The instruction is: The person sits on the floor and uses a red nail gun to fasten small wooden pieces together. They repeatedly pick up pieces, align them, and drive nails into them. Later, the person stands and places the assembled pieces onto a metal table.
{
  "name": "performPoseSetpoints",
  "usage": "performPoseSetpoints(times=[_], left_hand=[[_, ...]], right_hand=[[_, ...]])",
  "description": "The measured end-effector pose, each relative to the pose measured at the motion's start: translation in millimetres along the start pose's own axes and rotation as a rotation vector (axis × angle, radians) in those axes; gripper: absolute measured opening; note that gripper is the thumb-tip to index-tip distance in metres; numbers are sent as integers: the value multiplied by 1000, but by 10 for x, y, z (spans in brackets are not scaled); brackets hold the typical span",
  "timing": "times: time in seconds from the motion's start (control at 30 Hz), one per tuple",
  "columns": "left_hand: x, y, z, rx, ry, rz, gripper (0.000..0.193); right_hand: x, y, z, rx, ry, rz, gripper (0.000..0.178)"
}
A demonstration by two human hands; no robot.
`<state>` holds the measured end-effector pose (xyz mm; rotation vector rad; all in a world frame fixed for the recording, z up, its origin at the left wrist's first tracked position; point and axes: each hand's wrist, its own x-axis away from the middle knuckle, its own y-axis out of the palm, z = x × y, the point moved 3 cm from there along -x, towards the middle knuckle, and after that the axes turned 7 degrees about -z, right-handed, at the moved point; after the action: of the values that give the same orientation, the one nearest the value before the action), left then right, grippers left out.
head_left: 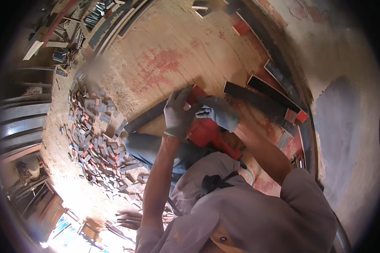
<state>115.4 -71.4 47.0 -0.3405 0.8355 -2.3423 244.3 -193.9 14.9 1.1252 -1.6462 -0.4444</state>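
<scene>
My left hand (177, 113), in a grey work glove, is held above my bent knee with its fingers curled. My right hand (222, 113), gloved alike, meets it from the right with fingers bent inward. Whatever lies between the fingertips is too small or hidden to make out. Just below both hands sits a bright red tool-like body (203, 131), partly covered by my right hand and forearm. A red-faced piece (196, 93) shows between the hands at their far side. A long dark plank (147, 116) runs out to the left from behind my left hand.
Dark planks (257, 99) lie at the right, near a plastered wall (337, 126). Many small cut offcuts (99, 147) are heaped on the left. Long boards (118, 25) lie at the far left. Red stains (160, 63) mark the dusty floor. A thin cord (252, 177) runs beside me.
</scene>
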Motion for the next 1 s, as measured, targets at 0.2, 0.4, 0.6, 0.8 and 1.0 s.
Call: performPoseSetpoints(times=[0.2,0.4,0.6,0.8,1.0], left_hand=[[-82,99,-310,-284,128,-61,77],[-83,177,-501,-354,122,17,81],[-52,215,-654,-394,20,-64,74],[-89,204,-593,-420,14,-78,69],[-135,177,-554,-459,26,-89,66]], right_hand=[[599,-303,144,732,-248,395,28],[1462,-179,565,1657,-297,485,63],[1242,-314,1000,1716,53,417,117],[1061,-480,1171,1615,-83,522,126],[1109,-455,1072,1345,-49,531,121]])
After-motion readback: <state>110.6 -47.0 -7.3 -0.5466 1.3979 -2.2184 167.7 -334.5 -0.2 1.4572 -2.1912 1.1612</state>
